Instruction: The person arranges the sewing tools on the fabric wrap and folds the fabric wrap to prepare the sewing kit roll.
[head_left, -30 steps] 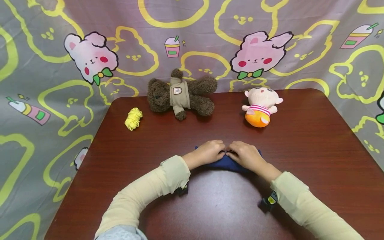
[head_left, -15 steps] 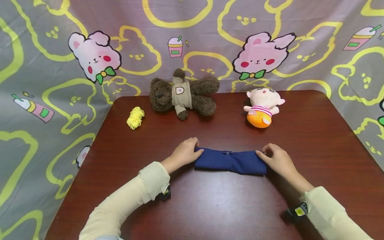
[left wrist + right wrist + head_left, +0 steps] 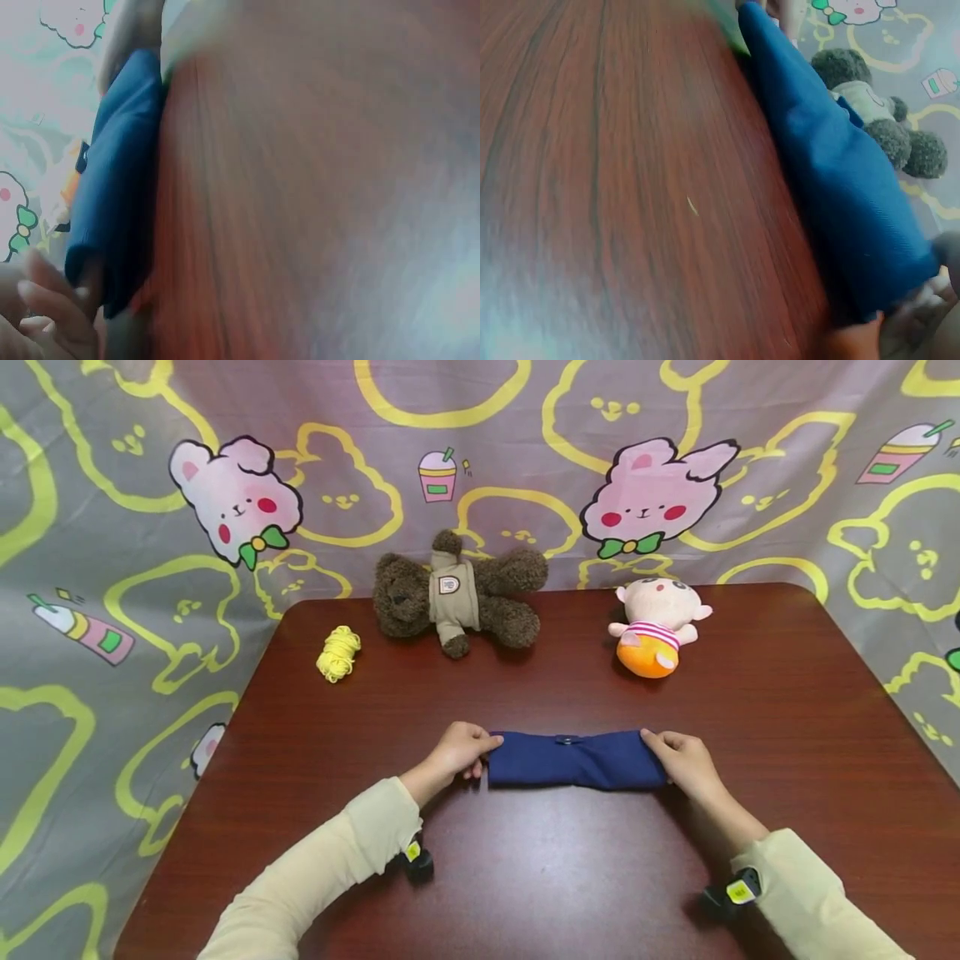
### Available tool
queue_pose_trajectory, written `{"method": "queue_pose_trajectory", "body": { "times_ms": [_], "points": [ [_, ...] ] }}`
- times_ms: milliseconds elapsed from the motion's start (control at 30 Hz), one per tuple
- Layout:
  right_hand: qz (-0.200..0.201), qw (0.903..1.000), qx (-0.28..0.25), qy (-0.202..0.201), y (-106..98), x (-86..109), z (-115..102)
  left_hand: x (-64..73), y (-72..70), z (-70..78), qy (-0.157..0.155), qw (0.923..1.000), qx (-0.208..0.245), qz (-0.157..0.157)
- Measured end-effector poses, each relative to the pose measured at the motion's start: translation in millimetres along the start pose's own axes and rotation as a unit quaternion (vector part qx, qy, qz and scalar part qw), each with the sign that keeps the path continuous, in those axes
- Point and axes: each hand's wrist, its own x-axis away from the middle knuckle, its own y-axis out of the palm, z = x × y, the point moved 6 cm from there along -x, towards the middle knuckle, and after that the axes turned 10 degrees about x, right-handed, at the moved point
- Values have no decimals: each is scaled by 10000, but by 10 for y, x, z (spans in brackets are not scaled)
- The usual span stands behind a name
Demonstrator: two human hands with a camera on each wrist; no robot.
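Note:
A folded navy-blue cloth pouch [image 3: 570, 764] with a small dark fastener [image 3: 567, 740] at the middle of its upper edge stretches between my hands in the head view. My left hand [image 3: 456, 753] pinches its upper left corner, thumb on the near face. At the opposite end, my right hand [image 3: 686, 764] grips the right corner between thumb and fingers. The left wrist view shows the pouch [image 3: 120, 180] as a long padded strip with an open, layered end near the fingers. In the right wrist view the pouch [image 3: 840, 172] hides part of the right fingertips.
Along the back of the brown wooden table [image 3: 525, 877] lie a yellow yarn bundle [image 3: 339, 654], a brown teddy bear [image 3: 453, 593] in a beige top, and a plush doll [image 3: 656, 628] with orange bottoms. A patterned curtain [image 3: 495, 452] hangs behind.
From the pouch's middle fastener, both hands have moved apart to its two ends. Over the last half second the left hand drops slightly and the pouch's lower edge rises a little.

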Motion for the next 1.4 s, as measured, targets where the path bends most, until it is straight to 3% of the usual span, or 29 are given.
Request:
{"method": "queue_pose_trajectory", "body": {
  "times_ms": [200, 300, 467, 667, 833, 967, 1167, 1400],
  "points": [
    [800, 9964, 295, 24, -8, -44, 15, 6, -14, -37, 30, 9951, 961, 239],
    [847, 9955, 427, 23, 10, -74, 30, 8, -21, -49, -24, 9934, 1122, 220],
    [180, 9996, 186, -133, 35, -90, 7, 45, -44, -86, -246, 9911, 1308, 23],
    [-583, 9974, -415, 12, -30, 7, 79, 171, -31, -128, -621, 9864, 1415, -566],
    [-909, 9952, -235, -277, -67, 105, 116, 256, -7, -131, -491, 9903, 1001, -835],
    [-1094, 9914, -545, -463, -18, 129, 99, 284, 17, -127, -242, 9919, 953, -801],
    [-1158, 9818, -1473, -316, 70, 112, 102, 260, 29, -134, -14, 9826, 1760, -586],
    [-1166, 9828, -1435, 8, 96, 86, 128, 231, -25, -118, -151, 9842, 1733, -321]
  ]
}}
